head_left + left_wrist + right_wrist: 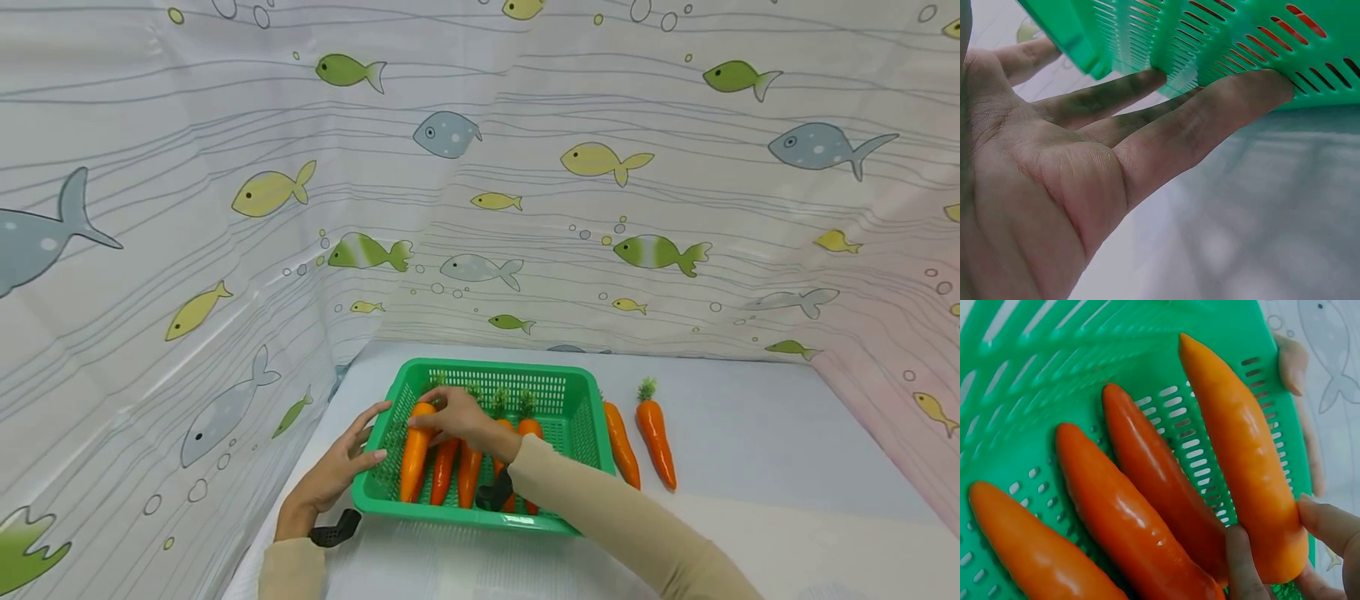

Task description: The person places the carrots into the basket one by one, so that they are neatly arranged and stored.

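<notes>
A green plastic basket (435, 509) with slotted walls stands on the white table. Near its left wall, my right hand (459, 417) pinches an orange carrot (1244, 469) by its thick end, thumb on one side and fingers on the other. That carrot's tapered tip points toward the basket's near side. My left hand (341, 467) is at the basket's left side, its fairly straight fingers (1179, 128) touching the slotted wall from outside. Several other carrots (443, 471) with green tops lie side by side in the basket, partly hidden by my right hand and forearm.
Two carrots lie on the table right of the basket: one close beside its wall (621, 446), the other carrot (656, 442) a little farther right. A fish-patterned curtain (525, 275) hangs behind and along the sides of the table (750, 450).
</notes>
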`<state>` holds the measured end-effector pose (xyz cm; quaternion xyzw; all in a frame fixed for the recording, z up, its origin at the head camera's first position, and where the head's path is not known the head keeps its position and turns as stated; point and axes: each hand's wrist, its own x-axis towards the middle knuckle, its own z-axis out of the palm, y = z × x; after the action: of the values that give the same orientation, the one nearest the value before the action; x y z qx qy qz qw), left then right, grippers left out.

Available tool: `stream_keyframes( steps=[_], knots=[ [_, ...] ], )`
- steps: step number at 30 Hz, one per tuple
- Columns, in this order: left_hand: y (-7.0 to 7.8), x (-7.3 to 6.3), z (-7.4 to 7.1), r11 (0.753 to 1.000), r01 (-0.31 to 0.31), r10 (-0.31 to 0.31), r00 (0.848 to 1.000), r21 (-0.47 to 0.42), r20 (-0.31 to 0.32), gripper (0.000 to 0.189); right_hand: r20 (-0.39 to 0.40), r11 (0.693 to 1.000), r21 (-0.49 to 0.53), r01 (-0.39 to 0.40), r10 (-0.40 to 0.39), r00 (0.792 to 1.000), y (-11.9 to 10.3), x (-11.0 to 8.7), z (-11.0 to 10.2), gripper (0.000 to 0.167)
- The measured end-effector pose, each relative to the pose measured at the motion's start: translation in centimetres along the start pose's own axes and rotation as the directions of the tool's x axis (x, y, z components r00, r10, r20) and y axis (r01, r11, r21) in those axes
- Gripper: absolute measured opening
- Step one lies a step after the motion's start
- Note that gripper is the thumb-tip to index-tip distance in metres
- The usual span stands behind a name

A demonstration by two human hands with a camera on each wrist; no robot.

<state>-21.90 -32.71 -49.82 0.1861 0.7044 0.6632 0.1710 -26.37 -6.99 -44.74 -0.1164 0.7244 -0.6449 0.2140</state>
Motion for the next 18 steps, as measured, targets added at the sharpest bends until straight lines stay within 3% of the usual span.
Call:
stream_keyframes(
  steps=[7,18],
  knots=[
    [-0.27,-0.02,-0.03,1.0,-0.003,0.003,1.0,0.002,0.007,0.073,-0.005,1.0,0.023,-0.011,0.011,1.0,0.08,-0.13,0.23,0.037],
    [-0.03,0.01,-0.15,1.0,-0.01,0.01,1.0,0.019,0.001,0.072,0.007,1.0,-0.016,0.013,-0.012,1.0,-0.65,-0.3,-0.45,0.035]
  ],
)
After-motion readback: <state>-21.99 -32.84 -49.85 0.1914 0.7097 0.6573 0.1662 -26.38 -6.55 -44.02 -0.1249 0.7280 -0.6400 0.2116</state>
